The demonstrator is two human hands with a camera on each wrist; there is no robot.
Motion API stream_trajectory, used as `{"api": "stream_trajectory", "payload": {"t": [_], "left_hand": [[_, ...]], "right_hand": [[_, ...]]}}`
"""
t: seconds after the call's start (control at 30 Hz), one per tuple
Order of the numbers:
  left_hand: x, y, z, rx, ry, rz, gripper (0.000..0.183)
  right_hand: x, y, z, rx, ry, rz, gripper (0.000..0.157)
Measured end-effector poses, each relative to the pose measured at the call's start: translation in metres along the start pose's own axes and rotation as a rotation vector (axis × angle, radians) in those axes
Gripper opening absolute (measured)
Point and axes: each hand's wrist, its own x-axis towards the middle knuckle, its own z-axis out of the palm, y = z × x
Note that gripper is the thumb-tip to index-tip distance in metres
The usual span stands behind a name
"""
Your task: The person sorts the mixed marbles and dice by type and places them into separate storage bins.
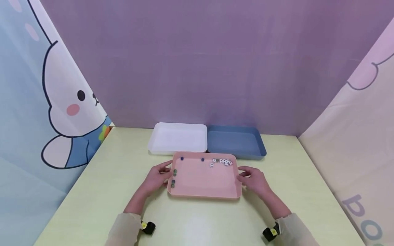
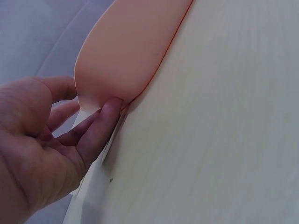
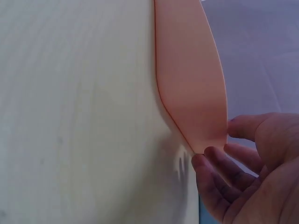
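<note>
A pink rectangular tray [image 1: 204, 179] is in the middle of the head view, held between both hands at its short sides. My left hand [image 1: 157, 177] grips its left end, and in the left wrist view fingertips [image 2: 111, 109] curl at the tray's underside edge. At the opposite end my right hand [image 1: 254, 180] grips the tray, with fingertips [image 3: 201, 161] at its lower edge in the right wrist view. Several small white cubes with dark marks [image 1: 226, 161] cluster in the tray's far right corner. Small green beads [image 1: 175, 172] lie along its left wall, and dark blue beads [image 1: 202, 159] near the far wall.
Behind the pink tray, a white tray [image 1: 180, 138] and a blue-grey tray [image 1: 235, 140] stand side by side on the pale yellow table [image 1: 101, 191]. A purple backdrop [image 1: 200, 68] rises at the table's far edge, with printed cloths on both sides.
</note>
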Motion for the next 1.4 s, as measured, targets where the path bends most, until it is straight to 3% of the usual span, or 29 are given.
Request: {"api": "stream_trajectory", "payload": {"t": [0.2,0.5,0.8,0.93,1.13,1.27,1.4], "left_hand": [[0.000,-0.004,0.001,0.011,-0.004,-0.018,0.051],[0.001,0.000,0.001,0.018,0.029,-0.019,0.051],[0.003,0.000,0.001,0.030,0.042,-0.028,0.051],[0.001,-0.002,0.001,0.029,0.037,-0.034,0.051],[-0.003,0.002,0.000,0.013,0.025,-0.025,0.051],[-0.002,-0.001,-0.002,0.012,0.021,-0.033,0.051],[-0.003,-0.001,-0.002,0.020,0.026,-0.036,0.051]], "right_hand": [[0.006,-0.007,-0.007,-0.189,-0.002,-0.106,0.034],[0.023,-0.047,-0.012,-0.261,-0.013,-0.276,0.035],[0.053,-0.081,0.012,-0.409,-0.160,-0.412,0.025],[0.062,-0.091,0.024,-0.451,-0.218,-0.445,0.021],[0.074,-0.103,0.038,-0.617,-0.283,-0.441,0.022],[0.078,-0.108,0.042,-0.735,-0.343,-0.407,0.004],[0.081,-0.107,0.047,-0.827,-0.373,-0.402,0.043]]}}
